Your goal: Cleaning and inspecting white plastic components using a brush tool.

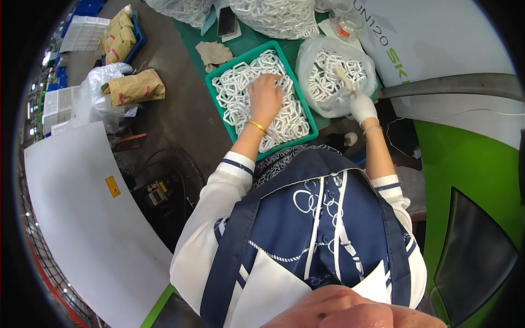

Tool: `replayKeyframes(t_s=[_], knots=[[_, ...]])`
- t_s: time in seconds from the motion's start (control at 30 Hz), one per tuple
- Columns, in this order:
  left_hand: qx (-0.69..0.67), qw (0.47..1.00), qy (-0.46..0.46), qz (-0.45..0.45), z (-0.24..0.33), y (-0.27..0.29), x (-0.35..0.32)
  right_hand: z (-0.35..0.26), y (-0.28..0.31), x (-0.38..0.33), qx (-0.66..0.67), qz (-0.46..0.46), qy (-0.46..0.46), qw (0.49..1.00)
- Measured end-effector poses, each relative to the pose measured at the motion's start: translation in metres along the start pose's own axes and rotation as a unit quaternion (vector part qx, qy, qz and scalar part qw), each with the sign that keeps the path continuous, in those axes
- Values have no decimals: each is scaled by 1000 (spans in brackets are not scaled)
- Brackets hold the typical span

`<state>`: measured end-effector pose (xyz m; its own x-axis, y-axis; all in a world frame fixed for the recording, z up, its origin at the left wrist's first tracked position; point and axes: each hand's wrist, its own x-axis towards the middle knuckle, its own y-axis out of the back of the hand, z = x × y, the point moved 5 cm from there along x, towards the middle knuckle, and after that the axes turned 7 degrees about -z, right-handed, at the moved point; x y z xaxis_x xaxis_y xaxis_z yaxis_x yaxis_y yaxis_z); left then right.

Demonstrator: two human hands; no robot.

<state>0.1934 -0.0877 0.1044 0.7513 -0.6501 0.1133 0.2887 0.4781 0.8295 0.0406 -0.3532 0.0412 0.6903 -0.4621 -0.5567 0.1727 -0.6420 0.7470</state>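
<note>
A green plastic tray [216, 90] stands before me, filled with white plastic links [235, 87] shaped like rounded frames. My bare left hand [265, 101], with a gold bangle at the wrist, reaches into the tray, palm down on the links. Its fingers bend downward and their tips are hidden. My right hand [362, 107] wears a white glove and is closed at the near right rim of a clear plastic bag [306, 60]. More white links [324, 82] lie inside that bag. From the gloved hand a pale, narrow, blurred shape [343, 78] extends over them; I cannot tell what it is.
Behind the tray are large bags of white links [273, 16], a phone [227, 22], a crumpled beige cloth [214, 54] and a clear jar [350, 26]. A white-and-green machine [459, 44] borders the right side. Brown paper sacks [136, 87] are at the far left.
</note>
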Motion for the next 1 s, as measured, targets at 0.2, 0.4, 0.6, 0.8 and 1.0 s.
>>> replayKeyframes(t_s=[0.2, 0.4, 0.6, 0.8, 1.0], knots=[[79, 991, 95, 41, -58, 35, -3, -23, 16, -9, 23, 22, 68, 997], [43, 995, 39, -87, -43, 6, 6, 6, 17, -41, 120, 52, 47, 990], [127, 989, 55, -46, -29, -19, 29, 3, 15, -58, 147, 44, 57, 986], [140, 990, 10, -4, -37, -30, 30, -9, 17, -60, 152, 55, 81, 984], [37, 999, -23, 15, -33, -23, 29, -35, 21, -72, 153, 90, 136, 975]])
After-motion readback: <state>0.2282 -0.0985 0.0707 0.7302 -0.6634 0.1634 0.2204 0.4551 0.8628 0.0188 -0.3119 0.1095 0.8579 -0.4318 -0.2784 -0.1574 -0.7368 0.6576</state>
